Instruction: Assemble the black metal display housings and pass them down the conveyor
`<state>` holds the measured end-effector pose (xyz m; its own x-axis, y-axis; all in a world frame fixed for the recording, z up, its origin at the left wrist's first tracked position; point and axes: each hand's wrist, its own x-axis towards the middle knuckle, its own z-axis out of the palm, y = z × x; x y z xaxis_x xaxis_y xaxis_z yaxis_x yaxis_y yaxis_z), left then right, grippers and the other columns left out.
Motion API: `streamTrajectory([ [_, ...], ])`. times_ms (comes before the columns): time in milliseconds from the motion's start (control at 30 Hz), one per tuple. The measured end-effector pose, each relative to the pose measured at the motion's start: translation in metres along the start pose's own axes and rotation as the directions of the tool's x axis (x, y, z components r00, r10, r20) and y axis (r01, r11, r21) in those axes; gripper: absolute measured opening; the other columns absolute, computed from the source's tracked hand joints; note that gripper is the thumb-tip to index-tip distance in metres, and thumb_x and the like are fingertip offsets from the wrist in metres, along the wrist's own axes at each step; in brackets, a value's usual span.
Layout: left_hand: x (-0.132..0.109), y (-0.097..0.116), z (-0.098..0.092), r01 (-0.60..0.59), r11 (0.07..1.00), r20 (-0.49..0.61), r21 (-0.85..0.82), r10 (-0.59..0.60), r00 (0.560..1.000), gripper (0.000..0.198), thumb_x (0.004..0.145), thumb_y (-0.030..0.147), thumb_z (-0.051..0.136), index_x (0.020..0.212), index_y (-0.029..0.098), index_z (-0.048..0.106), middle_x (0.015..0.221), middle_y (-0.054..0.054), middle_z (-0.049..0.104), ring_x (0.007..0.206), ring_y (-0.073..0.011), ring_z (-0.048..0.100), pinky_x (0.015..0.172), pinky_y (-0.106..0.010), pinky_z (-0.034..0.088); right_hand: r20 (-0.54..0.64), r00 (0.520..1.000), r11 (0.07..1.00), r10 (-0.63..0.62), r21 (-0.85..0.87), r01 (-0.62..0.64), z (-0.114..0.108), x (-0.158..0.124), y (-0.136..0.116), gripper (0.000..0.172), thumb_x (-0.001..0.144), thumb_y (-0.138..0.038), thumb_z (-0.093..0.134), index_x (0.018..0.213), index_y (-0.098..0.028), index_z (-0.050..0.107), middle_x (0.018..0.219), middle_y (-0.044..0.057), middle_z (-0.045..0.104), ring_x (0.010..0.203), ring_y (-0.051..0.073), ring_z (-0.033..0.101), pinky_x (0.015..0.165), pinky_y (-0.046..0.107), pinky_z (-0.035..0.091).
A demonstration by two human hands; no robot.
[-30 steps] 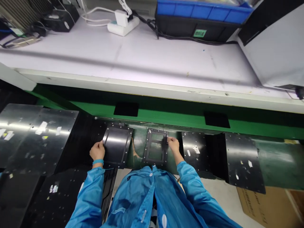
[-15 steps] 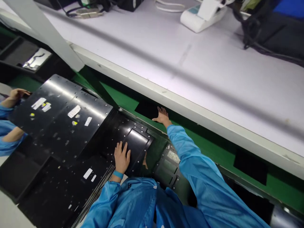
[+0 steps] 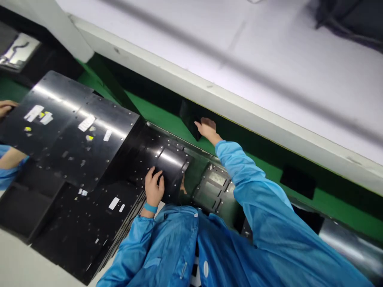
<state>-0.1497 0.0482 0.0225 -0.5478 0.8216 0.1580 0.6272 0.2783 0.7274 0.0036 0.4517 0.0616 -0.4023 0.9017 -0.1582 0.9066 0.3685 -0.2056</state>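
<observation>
My left hand (image 3: 154,187) rests palm down on a dark panel (image 3: 169,159) dotted with small holes or fasteners, its fingers apart and slightly bent. At the edge of the white shelf, my right hand (image 3: 207,127) has its fingers curled round a thin black rectangular plate (image 3: 190,119), which stands tilted up off the green surface (image 3: 167,122). The fingertips of that hand are partly hidden. To the right of the left hand lies a dark frame with rectangular cut-outs (image 3: 211,187).
Large black sheets with white labels (image 3: 67,131) are stacked on the left. Another person's hand (image 3: 7,107) touches their far edge. A white shelf (image 3: 209,59) overhangs the green surface, supported by a post (image 3: 64,32). Another black plate (image 3: 298,182) lies farther right.
My right hand has gone from spread over the flat black plate to gripping it, and the plate is now tilted up. My left hand stays on the panel. The view has shifted.
</observation>
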Motion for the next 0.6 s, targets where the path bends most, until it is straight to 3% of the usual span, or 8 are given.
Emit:
streamTrajectory([
  [100,-0.011,0.035,-0.016,-0.052,0.991,0.009,-0.12,0.054,0.998,0.029,0.105,0.037,0.057,0.12,0.02,0.076,0.147,-0.017,0.063,0.14,-0.0302,0.061,0.119,-0.051,0.051,-0.14,0.983,0.99,0.119,0.094,-0.106,-0.025,-0.072,0.028,0.047,0.109,-0.056,0.047,0.102,-0.016,0.069,0.106,0.018,0.074,0.1,0.031,0.067,0.09,0.04,0.049],
  [200,-0.027,0.066,-0.019,-0.031,0.961,0.056,-0.276,0.048,0.997,0.028,0.104,0.039,0.06,0.119,0.021,0.076,0.141,-0.014,0.066,0.135,-0.0276,0.064,0.119,-0.05,0.051,-0.18,0.931,0.884,0.317,0.412,-0.221,-0.029,-0.162,0.074,0.057,0.102,-0.071,0.05,0.075,-0.022,0.058,0.074,0.006,0.064,0.076,0.024,0.06,0.075,0.035,0.046],
  [267,-0.039,0.079,-0.011,0.046,0.918,0.135,-0.394,0.009,0.991,0.032,0.102,0.044,0.064,0.122,0.023,0.075,0.144,-0.014,0.065,0.138,-0.028,0.062,0.123,-0.051,0.048,-0.143,0.887,0.69,0.44,0.685,-0.232,-0.02,-0.229,0.1,0.064,0.093,-0.083,0.055,0.069,-0.024,0.053,0.065,0.001,0.057,0.068,0.02,0.054,0.069,0.033,0.044],
  [333,-0.048,0.089,0.005,0.182,0.83,0.265,-0.527,-0.044,0.963,0.042,0.098,0.051,0.07,0.13,0.024,0.072,0.153,-0.013,0.061,0.145,-0.0296,0.057,0.128,-0.052,0.043,-0.035,0.858,0.409,0.513,0.888,-0.208,-0.006,-0.296,0.112,0.067,0.082,-0.09,0.063,0.071,-0.024,0.056,0.065,-0.001,0.059,0.068,0.019,0.055,0.067,0.032,0.046],
  [400,-0.055,0.098,0.024,0.384,0.68,0.435,-0.625,-0.106,0.894,0.056,0.093,0.059,0.074,0.138,0.026,0.069,0.159,-0.012,0.058,0.151,-0.0314,0.053,0.131,-0.053,0.038,0.078,0.841,0.155,0.536,0.97,-0.188,0.011,-0.357,0.112,0.066,0.075,-0.089,0.072,0.076,-0.024,0.062,0.069,0.0,0.066,0.071,0.02,0.061,0.071,0.032,0.05],
  [467,-0.058,0.106,0.042,0.583,0.509,0.605,-0.634,-0.143,0.783,0.065,0.09,0.066,0.075,0.141,0.027,0.067,0.163,-0.011,0.056,0.155,-0.032,0.049,0.134,-0.053,0.034,0.164,0.821,-0.003,0.547,0.981,-0.193,0.026,-0.408,0.102,0.063,0.073,-0.085,0.077,0.079,-0.023,0.066,0.072,0.001,0.07,0.075,0.022,0.065,0.075,0.034,0.053],
  [533,-0.061,0.116,0.055,0.722,0.393,0.741,-0.57,-0.134,0.658,0.071,0.09,0.075,0.068,0.141,0.026,0.067,0.162,-0.012,0.058,0.156,-0.0317,0.048,0.134,-0.052,0.034,0.224,0.805,-0.074,0.55,0.973,-0.22,0.038,-0.444,0.092,0.063,0.072,-0.085,0.079,0.08,-0.023,0.069,0.072,0.002,0.072,0.076,0.023,0.067,0.076,0.035,0.054],
  [600,-0.063,0.126,0.061,0.796,0.369,0.832,-0.481,-0.093,0.546,0.081,0.091,0.085,0.053,0.142,0.023,0.067,0.155,-0.016,0.064,0.15,-0.0317,0.056,0.129,-0.052,0.041,0.261,0.811,-0.077,0.523,0.963,-0.26,0.047,-0.468,0.084,0.065,0.071,-0.086,0.078,0.081,-0.023,0.07,0.071,0.002,0.072,0.074,0.023,0.067,0.073,0.035,0.054],
])
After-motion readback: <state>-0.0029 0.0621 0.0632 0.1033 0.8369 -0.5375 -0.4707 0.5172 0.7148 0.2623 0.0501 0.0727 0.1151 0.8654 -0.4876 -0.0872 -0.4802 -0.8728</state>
